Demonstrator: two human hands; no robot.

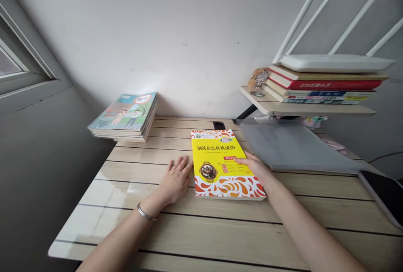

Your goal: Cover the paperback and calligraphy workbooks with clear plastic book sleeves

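A yellow paperback book [217,165] with orange-and-white patterned bands lies cover up near the middle of the desk. My right hand [256,169] grips its right edge, with one finger laid over the cover and the other fingers partly hidden beside or below the edge. Flat on the desk, just left of the book, rests my left hand [178,179]; its fingers are stretched out and hold nothing. A silver bracelet [146,212] circles the left wrist.
At the back left stands a stack of textbooks [126,114]. A translucent grey folder [296,148] lies right of the book, with a dark phone-like device [382,196] beyond. Above it, a small shelf [283,108] bears stacked books [333,85] and a white router [336,63].
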